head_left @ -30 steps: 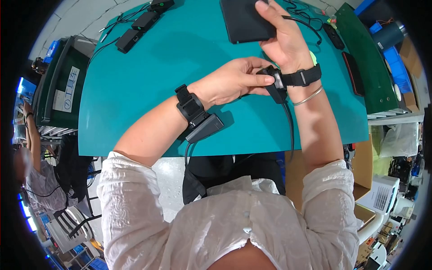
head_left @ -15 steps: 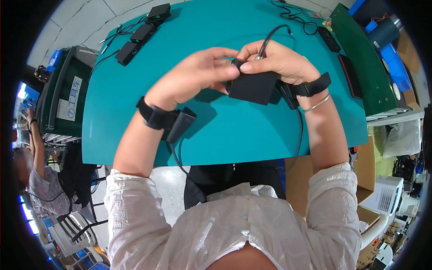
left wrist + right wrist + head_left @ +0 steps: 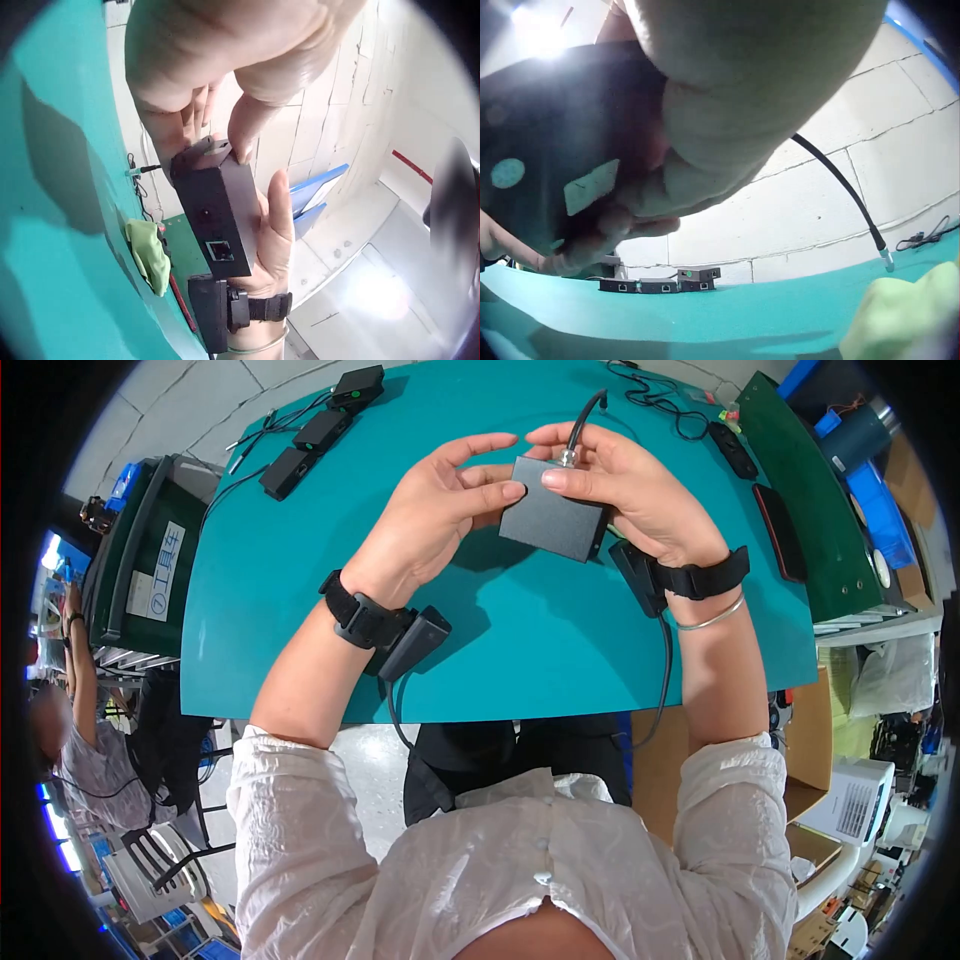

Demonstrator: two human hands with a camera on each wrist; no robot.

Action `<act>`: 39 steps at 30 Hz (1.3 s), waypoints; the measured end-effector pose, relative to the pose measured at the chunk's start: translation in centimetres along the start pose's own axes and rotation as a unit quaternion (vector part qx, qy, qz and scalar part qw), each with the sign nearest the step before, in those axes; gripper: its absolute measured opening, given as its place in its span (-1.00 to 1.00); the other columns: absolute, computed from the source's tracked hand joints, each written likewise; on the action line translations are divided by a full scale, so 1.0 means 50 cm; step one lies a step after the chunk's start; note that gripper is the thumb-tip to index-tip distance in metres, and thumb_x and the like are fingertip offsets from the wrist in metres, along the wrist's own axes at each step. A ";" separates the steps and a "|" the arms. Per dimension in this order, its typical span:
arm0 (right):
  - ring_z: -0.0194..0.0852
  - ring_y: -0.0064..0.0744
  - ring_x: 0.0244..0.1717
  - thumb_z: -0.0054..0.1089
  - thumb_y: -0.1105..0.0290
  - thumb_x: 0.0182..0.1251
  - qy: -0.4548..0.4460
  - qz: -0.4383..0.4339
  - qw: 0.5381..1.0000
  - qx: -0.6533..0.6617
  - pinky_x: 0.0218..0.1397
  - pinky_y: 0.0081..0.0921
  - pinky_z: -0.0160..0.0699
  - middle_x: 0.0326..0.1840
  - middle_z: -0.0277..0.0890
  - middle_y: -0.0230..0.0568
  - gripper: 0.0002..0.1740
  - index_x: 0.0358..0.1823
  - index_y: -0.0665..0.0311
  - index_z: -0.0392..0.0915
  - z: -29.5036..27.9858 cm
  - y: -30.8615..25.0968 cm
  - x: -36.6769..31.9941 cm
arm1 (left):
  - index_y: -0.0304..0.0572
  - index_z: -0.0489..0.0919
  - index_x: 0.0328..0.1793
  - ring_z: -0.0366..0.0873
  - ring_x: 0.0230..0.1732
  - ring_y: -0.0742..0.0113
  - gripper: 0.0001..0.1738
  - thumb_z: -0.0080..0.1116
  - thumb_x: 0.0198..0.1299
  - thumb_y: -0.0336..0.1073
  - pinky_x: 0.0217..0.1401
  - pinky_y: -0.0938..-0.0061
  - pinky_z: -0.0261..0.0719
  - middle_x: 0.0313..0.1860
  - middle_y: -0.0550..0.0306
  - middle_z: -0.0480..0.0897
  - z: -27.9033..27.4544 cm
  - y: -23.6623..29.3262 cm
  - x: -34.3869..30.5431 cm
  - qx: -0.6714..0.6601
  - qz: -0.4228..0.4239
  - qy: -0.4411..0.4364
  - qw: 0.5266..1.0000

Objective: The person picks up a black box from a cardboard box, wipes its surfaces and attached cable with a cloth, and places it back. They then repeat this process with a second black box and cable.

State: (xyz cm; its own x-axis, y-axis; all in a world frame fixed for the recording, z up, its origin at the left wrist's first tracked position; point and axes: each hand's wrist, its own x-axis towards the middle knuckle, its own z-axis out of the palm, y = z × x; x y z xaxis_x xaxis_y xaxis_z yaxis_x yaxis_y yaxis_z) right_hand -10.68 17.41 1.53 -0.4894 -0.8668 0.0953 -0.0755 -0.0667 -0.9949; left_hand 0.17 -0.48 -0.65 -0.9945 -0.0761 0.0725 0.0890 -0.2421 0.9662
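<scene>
A black box (image 3: 553, 515) with a short cable (image 3: 585, 422) at its far side is held above the table. The right hand (image 3: 640, 490) grips its right side, thumb on top and fingers beneath. The left hand (image 3: 440, 510) pinches the left corner between thumb and fingers. In the left wrist view the side of the box (image 3: 217, 217) shows a square port and a small round hole. In the right wrist view its dark underside (image 3: 547, 142) bears a round and a four-sided pale sticker.
Several black boxes (image 3: 321, 431) with cables lie at the table's back left. A coiled cable (image 3: 655, 398), a power strip (image 3: 732, 450) and a red-edged dark object (image 3: 779, 532) lie at the right. A pale green cloth (image 3: 148, 256) shows in the left wrist view. A green cabinet (image 3: 820, 510) borders the right.
The box has come down from the back of the table and turned, with its cable now pointing away. The left hand has moved from the right wrist's strapped device to the box.
</scene>
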 end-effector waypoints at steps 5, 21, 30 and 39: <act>0.38 -0.46 0.07 0.30 0.42 0.21 0.028 -0.055 0.998 -0.021 0.21 -0.49 0.30 -0.01 0.46 -0.23 -0.54 0.13 0.36 0.43 -0.002 0.002 0.002 | -0.41 0.31 0.26 0.56 0.00 0.29 -0.47 0.22 0.21 -0.41 0.03 0.41 0.54 0.00 -0.10 0.59 0.003 -0.013 0.004 -0.037 0.036 0.019 0.998; 0.45 -0.39 0.15 0.20 0.54 0.23 0.006 -0.115 0.982 0.152 0.24 -0.41 0.49 0.18 0.45 -0.10 -0.48 0.25 0.34 0.36 0.064 0.005 0.030 | -0.26 0.42 0.16 0.55 -0.07 0.48 -0.49 0.26 0.05 -0.62 -0.10 0.62 0.58 0.01 0.13 0.55 0.075 -0.033 -0.019 -0.042 -0.173 -0.175 0.968; 0.43 -0.36 0.18 0.20 0.55 0.21 0.004 -0.157 0.984 0.087 0.25 -0.38 0.50 0.20 0.44 -0.07 -0.48 0.24 0.34 0.36 0.052 0.021 0.034 | -0.33 0.45 0.15 0.58 0.01 0.38 -0.48 0.25 0.01 -0.67 0.11 0.50 0.59 0.00 0.09 0.57 0.061 -0.072 -0.005 -0.088 -0.170 -0.178 0.965; 0.48 -0.40 0.12 0.22 0.50 0.17 -0.134 -0.062 0.987 0.061 0.23 -0.45 0.43 0.05 0.56 -0.12 -0.46 0.23 0.34 0.40 0.015 -0.001 0.009 | -0.41 0.33 0.31 0.53 0.08 0.26 -0.53 -0.11 0.34 -0.30 0.11 0.39 0.51 0.10 -0.02 0.55 -0.075 0.011 0.019 -0.080 -0.073 -0.071 0.992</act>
State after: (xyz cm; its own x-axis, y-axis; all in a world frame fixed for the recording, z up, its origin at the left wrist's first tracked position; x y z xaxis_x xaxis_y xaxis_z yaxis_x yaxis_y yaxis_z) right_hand -10.23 16.66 1.61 -0.2344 -0.9466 0.2212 -0.0069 -0.2259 -0.9741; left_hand -0.54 -4.32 -0.97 -0.9942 0.1057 -0.0205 -0.0607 -0.3926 0.9177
